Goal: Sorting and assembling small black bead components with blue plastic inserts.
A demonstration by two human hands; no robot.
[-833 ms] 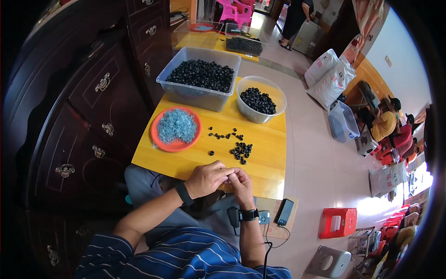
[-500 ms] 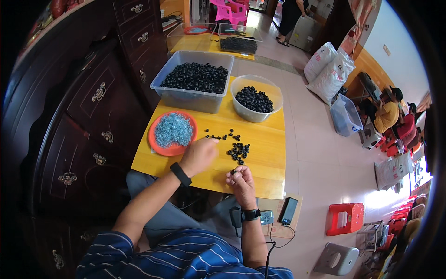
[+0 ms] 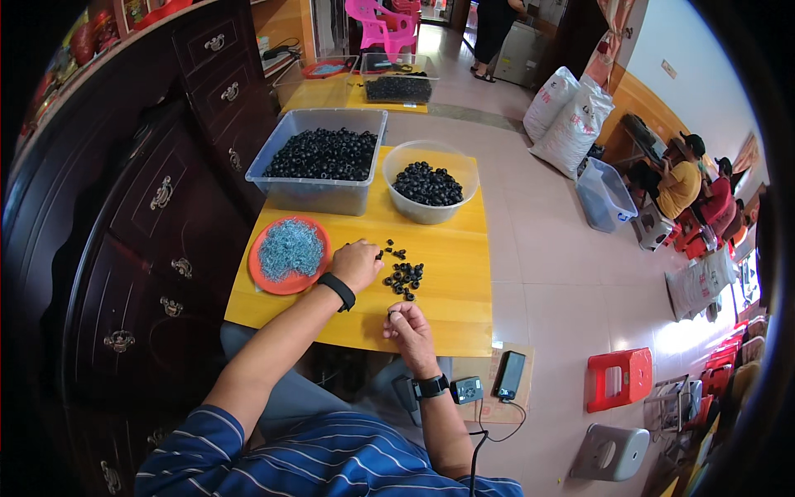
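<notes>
The left hand [image 3: 356,265] has parted from the right hand [image 3: 410,333] and now reaches out just right of the orange-red plate [image 3: 290,288], its fingertips down at the small loose black pieces [image 3: 396,250] on the yellow wooden surface [image 3: 451,327]. Whether its grip has closed on one, I cannot tell; the hand hides part of that scatter. The right hand stays to the right of the plate and nearer the person, its grip pinching a small black part [image 3: 392,314] between thumb and forefinger. So the hands, together a moment ago, are now split: one holds a part, the other is among the pieces.

Right of the plate, past the left hand, lies a cluster of black ring-shaped parts [image 3: 404,280]. The plate carries a heap of translucent bluish bits [image 3: 290,250]. Beyond it stands a rectangular plastic bin [image 3: 319,199]; beyond and to its right, a round translucent tub [image 3: 422,214], both holding black parts.
</notes>
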